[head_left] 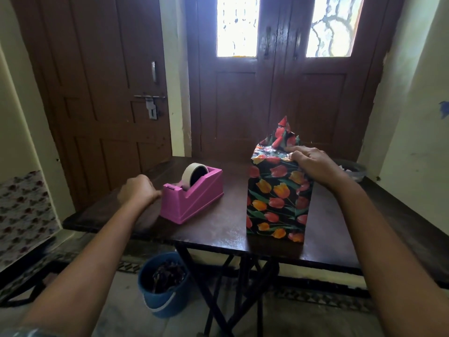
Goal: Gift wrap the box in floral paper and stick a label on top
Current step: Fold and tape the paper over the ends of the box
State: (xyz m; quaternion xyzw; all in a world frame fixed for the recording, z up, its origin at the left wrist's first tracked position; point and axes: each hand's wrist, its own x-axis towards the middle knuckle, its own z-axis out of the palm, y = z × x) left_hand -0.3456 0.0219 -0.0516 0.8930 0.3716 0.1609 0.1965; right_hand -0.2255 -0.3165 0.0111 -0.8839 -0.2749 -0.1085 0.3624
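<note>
The box (279,198), wrapped in black paper with red and orange tulips, stands upright on the dark wooden table (218,229). A pointed paper flap (283,135) sticks up at the far side of its top. My right hand (313,164) presses down on the folded paper on the box's top, fingers spread flat. A pink tape dispenser (194,198) with a beige tape roll (194,176) sits left of the box. My left hand (138,190) is blurred at the dispenser's cutter end, fingers curled; whether it pinches tape I cannot tell.
A blue bucket (165,285) with dark scraps stands on the floor under the table. A round container (352,169) sits beyond the table's right side. Brown doors close off the back; a floral-patterned surface (24,215) lies at far left.
</note>
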